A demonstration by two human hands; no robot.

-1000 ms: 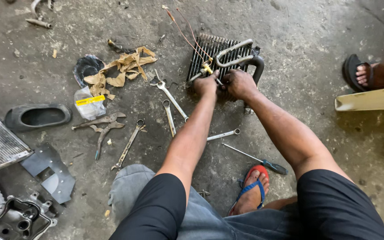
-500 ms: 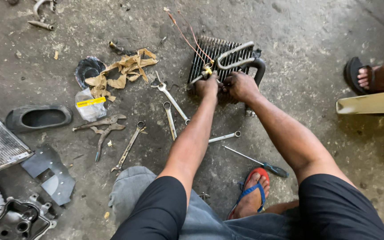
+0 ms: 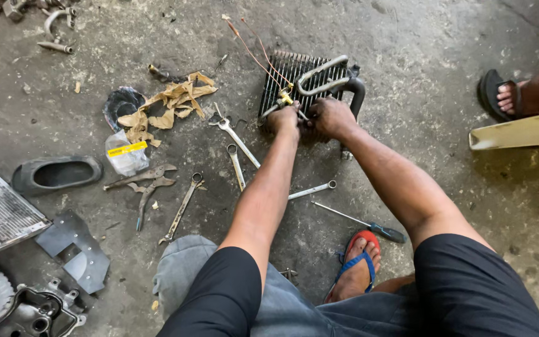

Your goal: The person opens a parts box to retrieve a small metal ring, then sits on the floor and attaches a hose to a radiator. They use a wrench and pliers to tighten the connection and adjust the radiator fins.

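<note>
Bare floor point(image 3: 419, 68) lies beyond the finned coil point(image 3: 285, 78); spanners point(image 3: 235, 134) crowd its left. Left hand point(image 3: 284, 118) pinches the brass fitting point(image 3: 286, 98); right hand point(image 3: 332, 117) curls on the coil's edge.

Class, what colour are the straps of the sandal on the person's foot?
Blue straps on a red sandal, clearest in the head view.

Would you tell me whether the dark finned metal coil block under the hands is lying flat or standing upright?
Lying flat: the dark finned metal coil block shows its broad finned face upward on the concrete floor.
</note>
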